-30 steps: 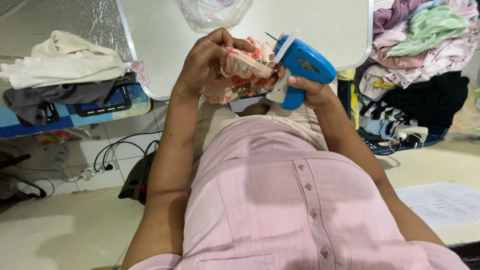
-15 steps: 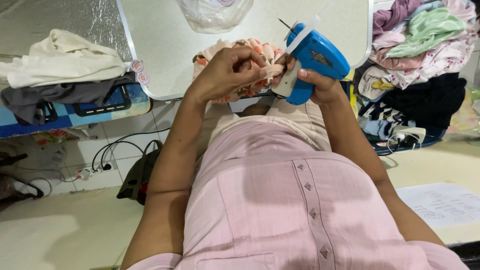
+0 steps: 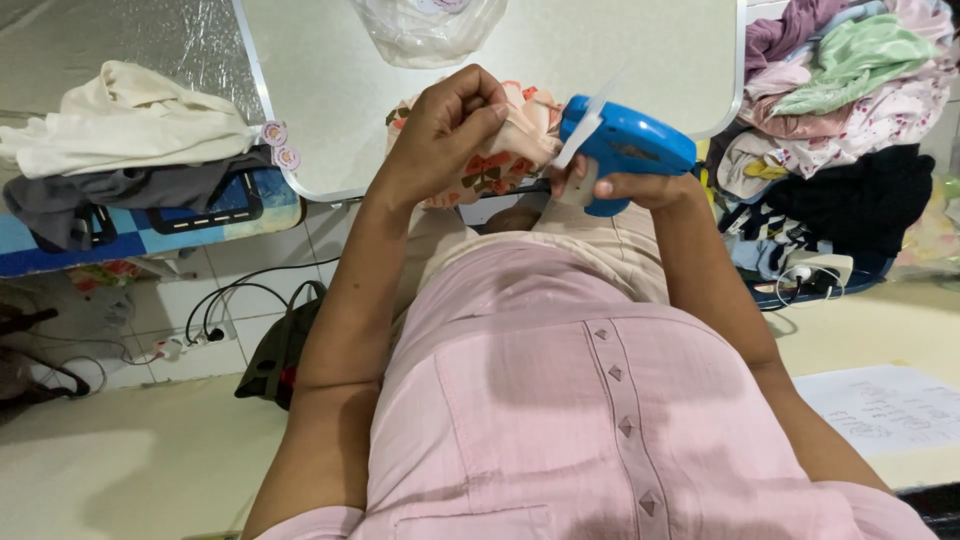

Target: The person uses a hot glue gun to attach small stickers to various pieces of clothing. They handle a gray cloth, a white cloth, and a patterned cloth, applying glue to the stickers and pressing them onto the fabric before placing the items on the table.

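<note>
Both hands closed: left hand (image 3: 445, 125) bunching floral cloth (image 3: 500, 150) (mostly hidden), right hand (image 3: 625, 188) gripping blue tagging gun (image 3: 625, 150).

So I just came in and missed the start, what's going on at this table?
A person in a pink shirt is working over a white table. The left hand bunches a floral cloth, and the right hand presses a blue tagging gun against it. Piles of clothes sit to the right, folded garments to the left.

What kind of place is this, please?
Probably a small home garment workroom: the right hand holds a blue plastic tagging gun against floral cloth, beside a heap of mixed clothes.
</note>
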